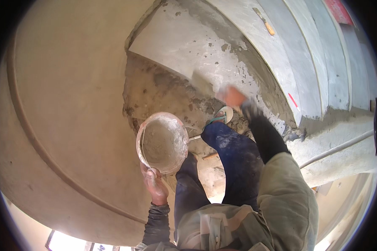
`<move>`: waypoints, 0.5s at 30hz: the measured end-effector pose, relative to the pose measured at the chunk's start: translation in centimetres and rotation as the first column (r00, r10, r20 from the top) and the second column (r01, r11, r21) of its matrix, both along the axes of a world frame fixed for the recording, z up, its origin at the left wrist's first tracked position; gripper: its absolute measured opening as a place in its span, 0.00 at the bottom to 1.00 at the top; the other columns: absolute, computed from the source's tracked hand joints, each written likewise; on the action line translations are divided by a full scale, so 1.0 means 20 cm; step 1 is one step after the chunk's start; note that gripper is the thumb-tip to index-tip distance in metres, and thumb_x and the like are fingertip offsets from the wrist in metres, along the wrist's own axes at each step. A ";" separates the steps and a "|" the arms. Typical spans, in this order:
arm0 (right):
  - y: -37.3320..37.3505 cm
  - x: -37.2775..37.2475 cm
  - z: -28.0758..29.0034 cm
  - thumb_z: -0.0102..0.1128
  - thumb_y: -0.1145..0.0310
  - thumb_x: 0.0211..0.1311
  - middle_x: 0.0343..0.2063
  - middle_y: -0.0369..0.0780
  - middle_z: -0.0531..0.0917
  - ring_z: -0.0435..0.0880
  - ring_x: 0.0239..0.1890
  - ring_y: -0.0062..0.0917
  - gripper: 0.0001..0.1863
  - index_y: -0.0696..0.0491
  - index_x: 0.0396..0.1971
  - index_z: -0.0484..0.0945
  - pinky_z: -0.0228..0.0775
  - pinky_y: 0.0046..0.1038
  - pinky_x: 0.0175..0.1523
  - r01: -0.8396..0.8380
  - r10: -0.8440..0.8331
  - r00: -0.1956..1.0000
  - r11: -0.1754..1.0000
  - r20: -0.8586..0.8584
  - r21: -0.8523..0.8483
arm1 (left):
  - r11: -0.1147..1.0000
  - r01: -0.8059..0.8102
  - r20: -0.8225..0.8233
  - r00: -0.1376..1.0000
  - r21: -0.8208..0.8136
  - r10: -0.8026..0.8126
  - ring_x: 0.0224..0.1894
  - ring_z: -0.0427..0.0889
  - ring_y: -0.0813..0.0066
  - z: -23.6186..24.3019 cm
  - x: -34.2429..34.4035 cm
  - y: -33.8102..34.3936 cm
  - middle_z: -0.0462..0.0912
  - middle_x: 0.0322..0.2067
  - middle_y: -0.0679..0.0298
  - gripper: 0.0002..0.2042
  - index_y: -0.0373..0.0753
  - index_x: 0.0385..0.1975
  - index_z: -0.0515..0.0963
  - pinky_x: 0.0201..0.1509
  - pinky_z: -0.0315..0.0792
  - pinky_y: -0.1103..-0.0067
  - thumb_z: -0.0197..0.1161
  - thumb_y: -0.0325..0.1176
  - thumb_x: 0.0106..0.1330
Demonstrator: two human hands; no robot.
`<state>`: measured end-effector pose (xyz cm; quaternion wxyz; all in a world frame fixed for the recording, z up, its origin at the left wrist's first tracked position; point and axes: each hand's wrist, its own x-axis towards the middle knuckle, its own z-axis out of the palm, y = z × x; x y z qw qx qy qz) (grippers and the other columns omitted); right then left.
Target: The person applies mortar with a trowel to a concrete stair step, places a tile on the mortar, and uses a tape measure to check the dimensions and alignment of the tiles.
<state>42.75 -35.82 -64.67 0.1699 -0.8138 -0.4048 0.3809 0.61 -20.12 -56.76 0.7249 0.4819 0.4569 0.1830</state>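
Observation:
My left hand grips the near rim of a round bucket holding pale grey, wet-looking material, its inside crusted. My right hand is motion-blurred over the patchy grey stair surface, closed around what looks like a trowel, its flat blade smeared and angled up-left. Below that surface is a rougher brown step face with dark spots. My sandalled foot stands among clumps of mortar beside the bucket.
Curved steps climb at the right, carrying a wooden-handled scraper and a small red object. A smooth curved wall with a raised band fills the left. A pipe runs along a ledge at lower right.

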 end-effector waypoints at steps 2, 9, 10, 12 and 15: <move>-0.14 -0.34 0.04 0.49 0.44 0.64 0.23 0.53 0.78 0.79 0.29 0.48 0.29 0.59 0.21 0.76 0.71 0.43 0.35 -0.149 0.153 0.988 0.984 -0.033 0.103 | 0.999 0.017 -0.010 1.000 0.044 -0.016 0.42 0.65 0.77 0.01 -0.03 -0.02 0.69 0.48 0.63 0.25 0.34 0.49 0.69 0.46 0.63 0.78 0.48 0.53 0.70; 0.00 -0.98 0.20 0.59 0.64 0.43 0.22 0.43 0.80 0.83 0.27 0.36 0.08 0.53 0.20 0.80 0.73 0.38 0.28 -0.246 0.280 0.930 0.956 0.240 -0.163 | 0.942 0.239 -0.118 0.969 0.234 -0.217 0.58 0.59 0.59 0.07 0.09 -0.06 0.73 0.47 0.49 0.24 0.35 0.17 0.68 0.58 0.53 0.68 0.45 0.47 0.71; 0.02 -1.02 0.17 0.59 0.64 0.41 0.21 0.43 0.80 0.83 0.27 0.36 0.08 0.53 0.19 0.80 0.74 0.38 0.27 -0.255 0.293 0.914 0.953 0.281 -0.163 | 0.916 0.285 -0.151 0.956 0.283 -0.251 0.66 0.56 0.52 0.05 0.08 -0.07 0.73 0.49 0.43 0.25 0.35 0.14 0.68 0.65 0.48 0.63 0.43 0.45 0.72; 0.06 -1.05 0.13 0.58 0.65 0.41 0.20 0.44 0.80 0.83 0.26 0.37 0.09 0.54 0.18 0.81 0.74 0.38 0.27 -0.297 0.337 0.897 0.939 0.285 -0.174 | 0.973 0.185 -0.074 0.982 0.135 -0.176 0.62 0.60 0.55 0.02 0.06 -0.09 0.74 0.43 0.49 0.22 0.36 0.20 0.70 0.65 0.50 0.64 0.43 0.46 0.72; 0.11 -0.94 0.22 0.57 0.65 0.43 0.19 0.47 0.81 0.84 0.24 0.37 0.10 0.57 0.19 0.81 0.73 0.36 0.26 -0.362 0.385 0.918 0.911 0.097 -0.199 | 0.985 -0.025 -0.013 1.000 -0.170 0.023 0.52 0.65 0.61 0.08 0.05 -0.05 0.69 0.34 0.60 0.19 0.38 0.29 0.71 0.62 0.55 0.66 0.44 0.47 0.72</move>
